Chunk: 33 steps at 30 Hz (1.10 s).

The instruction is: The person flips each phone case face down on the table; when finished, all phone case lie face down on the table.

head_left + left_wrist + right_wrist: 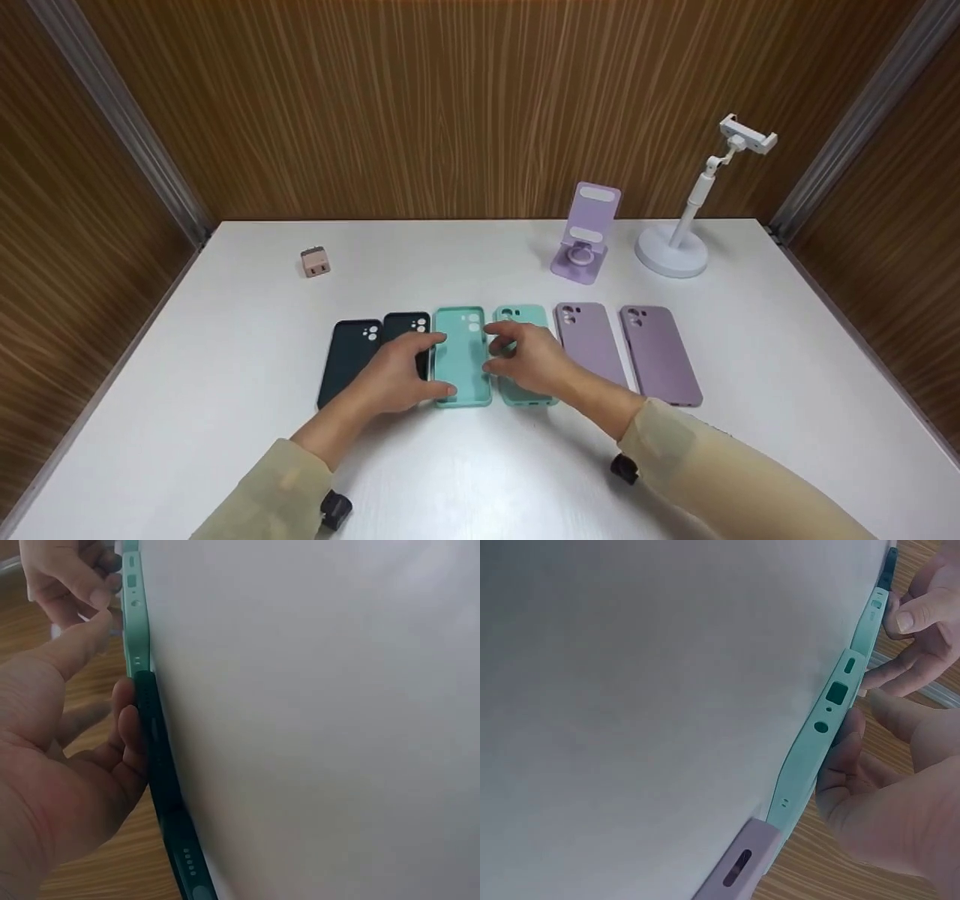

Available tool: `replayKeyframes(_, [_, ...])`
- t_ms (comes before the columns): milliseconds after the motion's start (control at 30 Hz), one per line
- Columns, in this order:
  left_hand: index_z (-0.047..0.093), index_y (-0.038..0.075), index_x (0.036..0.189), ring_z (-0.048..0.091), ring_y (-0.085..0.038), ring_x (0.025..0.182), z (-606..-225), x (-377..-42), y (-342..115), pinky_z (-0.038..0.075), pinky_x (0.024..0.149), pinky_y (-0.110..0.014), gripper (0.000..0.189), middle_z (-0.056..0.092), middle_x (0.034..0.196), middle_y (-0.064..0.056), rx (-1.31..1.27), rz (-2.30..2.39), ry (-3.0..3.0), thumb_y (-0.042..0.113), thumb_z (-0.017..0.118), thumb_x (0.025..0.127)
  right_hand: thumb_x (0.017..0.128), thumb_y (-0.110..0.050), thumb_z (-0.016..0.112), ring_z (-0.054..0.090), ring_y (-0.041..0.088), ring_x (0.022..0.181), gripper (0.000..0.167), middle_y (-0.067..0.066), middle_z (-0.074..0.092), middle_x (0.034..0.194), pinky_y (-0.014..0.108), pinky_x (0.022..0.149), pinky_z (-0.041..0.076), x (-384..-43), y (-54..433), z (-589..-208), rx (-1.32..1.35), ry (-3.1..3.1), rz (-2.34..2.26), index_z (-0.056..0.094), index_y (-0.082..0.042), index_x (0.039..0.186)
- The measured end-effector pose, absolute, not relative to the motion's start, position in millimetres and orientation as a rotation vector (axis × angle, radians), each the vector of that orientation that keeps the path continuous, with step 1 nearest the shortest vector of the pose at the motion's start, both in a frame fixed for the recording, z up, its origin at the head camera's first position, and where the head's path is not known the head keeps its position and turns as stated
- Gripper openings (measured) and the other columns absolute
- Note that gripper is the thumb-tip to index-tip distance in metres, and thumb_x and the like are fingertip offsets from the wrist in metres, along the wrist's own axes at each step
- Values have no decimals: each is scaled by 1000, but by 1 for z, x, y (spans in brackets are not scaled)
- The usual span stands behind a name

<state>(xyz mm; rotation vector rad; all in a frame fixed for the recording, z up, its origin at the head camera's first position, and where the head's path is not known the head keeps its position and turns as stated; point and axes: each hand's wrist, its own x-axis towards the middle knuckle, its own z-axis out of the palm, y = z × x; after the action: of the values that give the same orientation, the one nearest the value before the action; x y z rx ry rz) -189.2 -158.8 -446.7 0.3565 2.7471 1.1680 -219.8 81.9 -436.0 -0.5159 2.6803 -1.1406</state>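
A mint green phone case lies with its hollow inner side up, between my two hands. At its left edge is my left hand, index finger and thumb spread and reaching over the rim. In the left wrist view, the other left fingers rest low beside the dark cases. My right hand hovers over a second mint case, partly hiding it; its index finger and thumb point to the first case's right edge. Two dark teal phone cases lie left, partly covered by my left hand.
Two mauve phone cases lie at the right of the row. Behind stand a purple folding phone stand and a white phone holder on a round base. A pink charger plug sits back left. Wood-grain panels enclose the white table.
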Motion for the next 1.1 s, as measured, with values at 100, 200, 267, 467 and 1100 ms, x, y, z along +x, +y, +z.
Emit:
replayKeyframes(100, [57, 6, 152, 48, -35, 145, -446, -189, -158, 40, 119, -52, 83, 52, 156, -18, 387, 1141, 2740, 27, 95, 82, 92, -11, 84, 72, 21, 94, 57, 7, 75, 109, 43, 96, 59, -220, 82, -436, -511, 2689, -1113, 64, -3, 144])
replayKeyframes(200, [57, 7, 153, 48, -35, 144, -445, -188, -157, 41, 118, -52, 86, 50, 157, -18, 405, 1111, 2739, 29, 96, 80, 91, -12, 85, 73, 21, 97, 59, 7, 76, 111, 44, 97, 58, -221, 81, -437, -519, 2698, -1080, 63, -4, 146])
replayKeyframes(267, [57, 7, 153, 49, -35, 143, -445, -188, -157, 41, 118, -52, 87, 49, 157, -18, 416, 1103, 2736, 30, 97, 79, 91, -12, 85, 73, 22, 98, 61, 8, 76, 112, 44, 97, 58, -221, 81, -437, -528, 2705, -1065, 62, -5, 146])
replayKeyframes(467, [56, 8, 153, 48, -36, 143, -443, -188, -157, 41, 118, -52, 91, 48, 158, -18, 437, 1094, 2728, 31, 99, 76, 90, -13, 86, 72, 21, 99, 62, 8, 75, 114, 43, 96, 59, -221, 80, -438, -535, 2708, -1055, 62, -6, 147])
replayKeyframes(1100, [55, 3, 153, 49, -37, 142, -446, -190, -155, 41, 118, -52, 95, 45, 159, -19, 437, 1052, 2723, 32, 100, 74, 90, -12, 86, 72, 22, 99, 60, 10, 75, 115, 43, 94, 59, -222, 84, -437, -583, 2676, -1098, 62, -3, 145])
